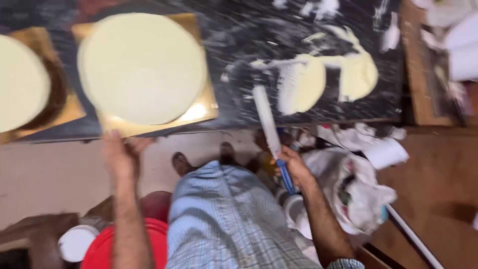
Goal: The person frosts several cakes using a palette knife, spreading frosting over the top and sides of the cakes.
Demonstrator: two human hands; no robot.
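The step in hand appears to be the coating of a cake: a long white spatula (265, 119) with a blue handle is gripped by the closed right hand (294, 167), its blade lying over the dark desk (239, 60) towards a heap of cream (318, 74) just beyond it. The left hand (121, 154) is clamped on the near edge of the gold board (199, 112) bearing the cream-covered cake (142, 67). A second cake (20, 82) sits left of that hand (close by). The board overhangs the desk's edge, so steadying seems called for next; open room lies between board and cream.
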